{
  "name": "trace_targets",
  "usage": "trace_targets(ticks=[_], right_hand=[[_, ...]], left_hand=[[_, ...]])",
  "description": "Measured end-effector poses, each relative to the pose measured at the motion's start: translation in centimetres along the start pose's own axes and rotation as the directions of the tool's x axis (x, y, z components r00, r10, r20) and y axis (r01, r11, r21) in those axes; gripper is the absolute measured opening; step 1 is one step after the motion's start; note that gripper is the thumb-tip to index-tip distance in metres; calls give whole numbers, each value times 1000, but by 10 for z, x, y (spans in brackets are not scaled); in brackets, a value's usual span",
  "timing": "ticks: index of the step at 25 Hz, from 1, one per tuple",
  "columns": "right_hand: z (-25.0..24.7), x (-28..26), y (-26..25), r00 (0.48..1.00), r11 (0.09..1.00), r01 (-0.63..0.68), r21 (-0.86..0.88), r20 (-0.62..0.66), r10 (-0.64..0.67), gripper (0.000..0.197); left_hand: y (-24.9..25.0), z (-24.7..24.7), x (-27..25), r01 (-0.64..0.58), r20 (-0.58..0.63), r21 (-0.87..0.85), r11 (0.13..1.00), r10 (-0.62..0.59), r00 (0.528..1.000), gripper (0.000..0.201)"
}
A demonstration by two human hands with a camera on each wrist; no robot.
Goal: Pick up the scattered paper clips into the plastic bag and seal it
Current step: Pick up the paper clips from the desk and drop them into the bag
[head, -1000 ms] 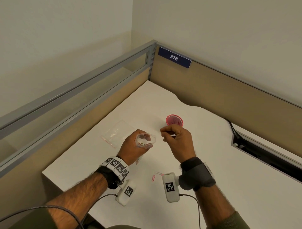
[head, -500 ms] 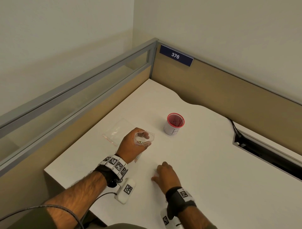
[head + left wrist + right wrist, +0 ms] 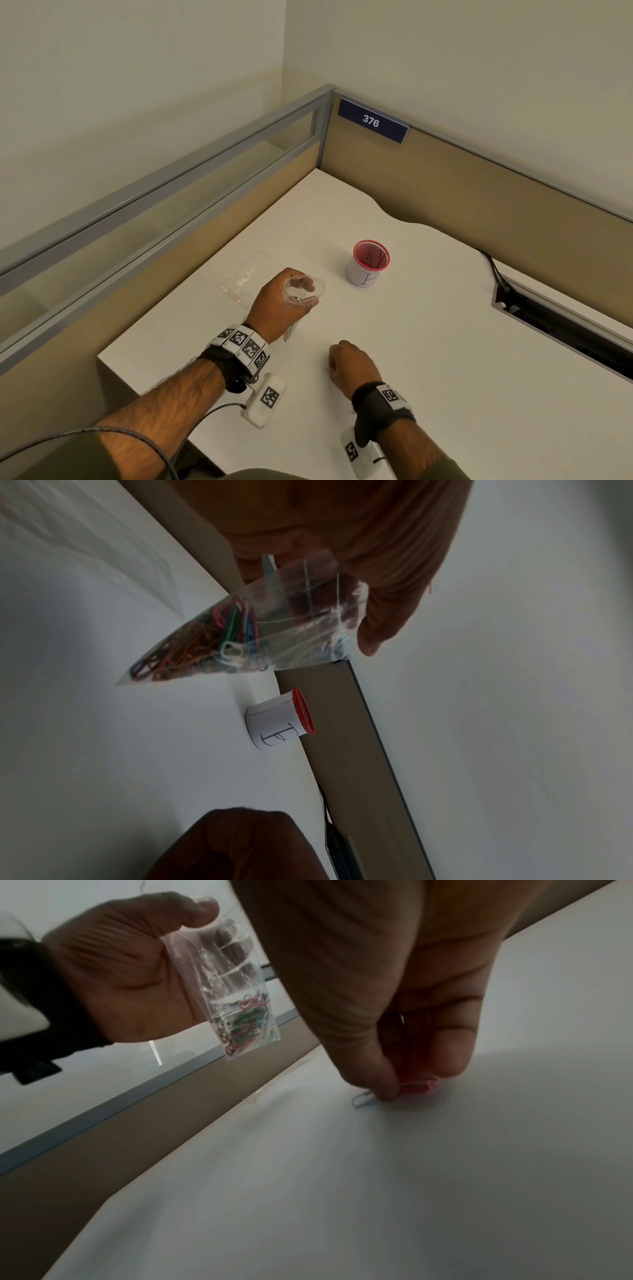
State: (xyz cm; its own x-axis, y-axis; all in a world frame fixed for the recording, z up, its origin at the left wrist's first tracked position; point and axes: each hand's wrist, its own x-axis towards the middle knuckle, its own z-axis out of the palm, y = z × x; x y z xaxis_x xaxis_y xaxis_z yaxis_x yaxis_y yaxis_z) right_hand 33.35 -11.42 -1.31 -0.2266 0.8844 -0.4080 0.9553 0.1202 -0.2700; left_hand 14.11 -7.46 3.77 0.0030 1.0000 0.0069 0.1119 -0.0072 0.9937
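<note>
My left hand (image 3: pixel 279 305) holds a small clear plastic bag (image 3: pixel 305 289) above the white desk (image 3: pixel 445 342), its mouth held wide. Several coloured paper clips (image 3: pixel 202 645) fill the bag's bottom corner (image 3: pixel 246 1031). Near the front of the desk my right hand (image 3: pixel 352 363) is down on the surface. Its thumb and fingers pinch a pink paper clip (image 3: pixel 416 1087), and a pale blue clip (image 3: pixel 363 1097) lies under the fingertips. In the head view the hand hides both clips.
A second clear bag (image 3: pixel 251 275) with a red strip lies flat at the desk's left. A white cup with a red mesh rim (image 3: pixel 370 265), marked B, stands beyond the hands. Partition walls close two sides; a cable slot (image 3: pixel 561 329) runs at the right.
My right hand came down from beside the bag's mouth to the desk front, and its fingers have curled on the clips lying there. The left hand has held the bag still.
</note>
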Motion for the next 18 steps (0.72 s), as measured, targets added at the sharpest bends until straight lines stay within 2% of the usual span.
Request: trace_targets(ticks=[4, 7, 9, 11, 13, 16, 18], right_hand=[[-8, 2, 9, 997, 996, -64, 68, 35, 62, 10], [-26, -3, 18, 996, 981, -77, 177, -19, 82, 8], [-49, -7, 18, 985, 961, -13, 278, -164, 61, 9], [-78, -12, 9, 940, 916, 101, 388, -338, 39, 8], [-109, -18, -8, 892, 856, 208, 474, -451, 32, 7], [-140, -20, -33, 847, 793, 348, 500, -530, -37, 8], [-145, -16, -46, 839, 813, 381, 440, -533, -106, 6]], left_hand=[[0, -1, 2, -8, 0, 6, 1000, 8, 1000, 30], [0, -2, 3, -8, 0, -6, 1000, 8, 1000, 30], [0, -2, 3, -5, 1, -3, 1000, 5, 1000, 30], [-1, 0, 3, -2, 4, -1, 1000, 2, 1000, 30], [-2, 5, 3, -7, 16, 4, 1000, 7, 1000, 32], [0, 11, 4, -23, 39, 26, 999, 22, 999, 32], [2, 13, 4, -42, 51, 47, 998, 39, 998, 29]])
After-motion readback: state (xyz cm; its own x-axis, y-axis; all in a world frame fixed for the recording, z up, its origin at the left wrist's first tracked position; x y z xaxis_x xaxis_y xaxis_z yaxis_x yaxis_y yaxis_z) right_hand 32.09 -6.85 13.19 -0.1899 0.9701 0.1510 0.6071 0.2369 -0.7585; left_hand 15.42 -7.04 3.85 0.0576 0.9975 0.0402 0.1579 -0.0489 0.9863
